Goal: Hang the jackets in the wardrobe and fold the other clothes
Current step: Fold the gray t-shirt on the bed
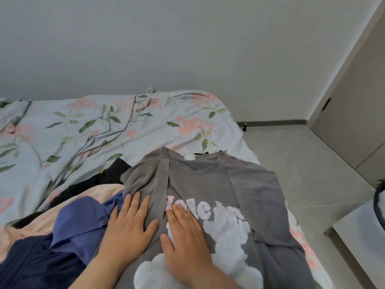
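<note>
At the near edge of the bed [83,126], towards 6 o'clock in the view, a grey T-shirt [208,180] is spread face up, its neck pointing to 12 o'clock. Its folding is judged as barely begun: the sleeve on the 9 o'clock side is turned in over the chest, while the body is not yet doubled. The left hand [129,224] is laid flat on that sleeve and the right hand [185,232] flat on the printed front; all fingers are straight and nothing is gripped.

At 9 o'clock of the shirt, and touching it, an unfolded heap is left: a blue garment [83,222], a peach one [83,195], a black one [100,178] and a navy one [31,263]. No hung jacket is seen. Beige doors [354,132] stand at 3 o'clock; whether they belong to the wardrobe cannot be told. The heap is judged to crowd the folding space.
</note>
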A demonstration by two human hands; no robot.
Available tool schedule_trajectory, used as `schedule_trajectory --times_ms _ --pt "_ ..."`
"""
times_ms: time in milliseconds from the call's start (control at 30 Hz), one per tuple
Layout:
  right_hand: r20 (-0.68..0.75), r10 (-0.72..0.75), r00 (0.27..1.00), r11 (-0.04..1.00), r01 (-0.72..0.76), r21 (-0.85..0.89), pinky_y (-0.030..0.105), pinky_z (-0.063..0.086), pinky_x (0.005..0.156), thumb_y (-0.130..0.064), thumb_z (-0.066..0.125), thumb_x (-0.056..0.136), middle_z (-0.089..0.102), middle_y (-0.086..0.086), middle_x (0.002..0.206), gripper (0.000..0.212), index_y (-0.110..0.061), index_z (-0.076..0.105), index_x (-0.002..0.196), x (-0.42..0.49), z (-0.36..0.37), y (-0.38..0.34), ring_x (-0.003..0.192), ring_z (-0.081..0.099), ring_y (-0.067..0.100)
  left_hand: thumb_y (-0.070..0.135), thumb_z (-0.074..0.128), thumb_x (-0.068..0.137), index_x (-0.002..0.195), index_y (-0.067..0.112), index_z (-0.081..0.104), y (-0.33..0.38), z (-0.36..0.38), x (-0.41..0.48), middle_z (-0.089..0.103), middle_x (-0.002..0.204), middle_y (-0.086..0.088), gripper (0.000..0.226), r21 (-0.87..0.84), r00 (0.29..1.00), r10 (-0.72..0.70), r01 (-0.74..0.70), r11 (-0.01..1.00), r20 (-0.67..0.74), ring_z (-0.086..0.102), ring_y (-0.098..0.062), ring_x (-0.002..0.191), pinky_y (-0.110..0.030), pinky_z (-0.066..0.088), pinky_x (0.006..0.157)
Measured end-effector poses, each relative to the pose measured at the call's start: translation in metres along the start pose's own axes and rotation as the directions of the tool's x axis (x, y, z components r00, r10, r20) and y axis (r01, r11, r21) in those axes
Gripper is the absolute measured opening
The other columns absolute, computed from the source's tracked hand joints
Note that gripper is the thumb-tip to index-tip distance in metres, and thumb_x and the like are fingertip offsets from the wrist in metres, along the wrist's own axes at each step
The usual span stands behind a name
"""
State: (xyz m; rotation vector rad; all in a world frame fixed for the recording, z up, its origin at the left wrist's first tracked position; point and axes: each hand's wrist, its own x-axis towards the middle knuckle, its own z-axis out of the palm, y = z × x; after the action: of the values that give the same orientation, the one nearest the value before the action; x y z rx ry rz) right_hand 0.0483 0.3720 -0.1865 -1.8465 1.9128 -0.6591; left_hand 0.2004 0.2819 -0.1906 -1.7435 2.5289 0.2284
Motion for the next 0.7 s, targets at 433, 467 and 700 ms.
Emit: schedule_trajectory --times_ms 433,467,700 --pt "-0.118 0.485 0.867 0.837 -0.42 0.352 0.01 0.045 0.071 -0.016 0.063 0.09 0.07 -0.019 0.082 0.025 -0.039 0.067 0.081 -0.157 -0.119 0.069 0.082 0.062 -0.006 0.057 0.032 0.099 0.156 0.018 0.019 0.004 -0.022 -0.002 0.016 0.163 -0.008 0.07 -0.042 0.999 0.032 -0.032 0.999 -0.023 0.013 -0.027 0.15 -0.047 0.017 0.12" --pt "-0.113 0.504 0.857 0.836 -0.451 0.312 0.006 0.043 0.07 -0.015 0.064 0.089 0.068 -0.018 0.081 0.023 -0.038 0.066 0.084 -0.174 -0.118 0.076 0.081 0.06 -0.008 0.051 0.037 0.099 0.152 0.013 0.028 0.009 -0.029 -0.011 0.028 0.158 -0.011 0.066 -0.058 0.998 0.051 -0.053 0.997 -0.047 0.025 -0.03 0.145 -0.049 0.025 0.117" --pt "-0.043 0.541 0.84 0.84 -0.537 0.076 0.012 0.037 0.06 -0.029 0.066 0.086 0.05 -0.009 0.082 0.021 -0.027 0.051 0.072 -0.236 -0.096 0.091 0.068 0.049 0.002 0.035 0.059 0.094 0.134 0.008 0.054 0.014 -0.036 -0.152 0.055 0.135 -0.013 0.049 -0.362 0.981 -0.066 -0.004 0.932 -0.182 0.05 -0.031 0.123 -0.046 0.041 0.102"
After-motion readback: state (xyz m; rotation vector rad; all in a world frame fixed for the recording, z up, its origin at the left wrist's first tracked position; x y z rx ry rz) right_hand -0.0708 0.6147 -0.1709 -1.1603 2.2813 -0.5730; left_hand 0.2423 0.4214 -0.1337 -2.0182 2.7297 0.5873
